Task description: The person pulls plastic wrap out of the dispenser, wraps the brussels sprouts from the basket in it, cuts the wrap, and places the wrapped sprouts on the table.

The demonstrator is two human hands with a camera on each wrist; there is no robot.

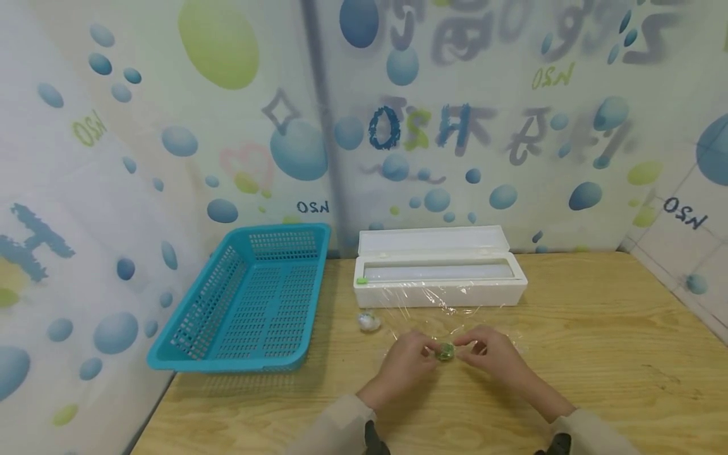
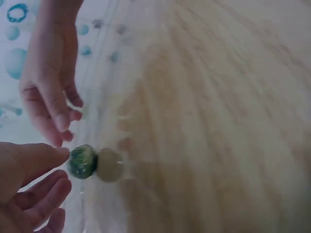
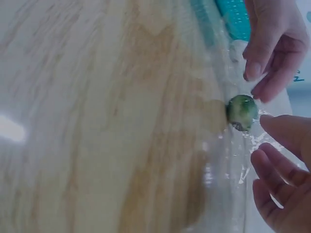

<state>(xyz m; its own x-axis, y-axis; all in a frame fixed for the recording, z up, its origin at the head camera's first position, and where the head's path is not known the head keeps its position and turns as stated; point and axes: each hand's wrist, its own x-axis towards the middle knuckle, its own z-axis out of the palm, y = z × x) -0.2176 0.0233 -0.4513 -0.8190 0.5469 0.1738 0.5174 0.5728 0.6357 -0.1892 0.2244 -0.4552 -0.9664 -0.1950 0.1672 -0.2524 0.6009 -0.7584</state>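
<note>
A small round green thing [image 1: 446, 352] with pale patches and a glossy surface lies on clear cling film [image 1: 435, 297] over the table. My left hand [image 1: 407, 361] is beside it, fingertips at its left edge; the left wrist view shows the left thumb [image 2: 46, 161] close against it. On the other side my right hand [image 1: 493, 355] has loosely bent fingers, with thumb and forefinger apart in the right wrist view. The green thing's [image 3: 242, 112] exact kind is unclear. Whether either hand pinches the thin film is hard to see.
Behind the hands stands a white cling film dispenser [image 1: 440, 296], its lid raised and film drawn out toward me. A small whitish wrapped ball [image 1: 369, 321] lies left of the film. Farther left is a blue plastic basket [image 1: 309, 316]. A patterned curtain [image 1: 256, 126] hangs behind the table.
</note>
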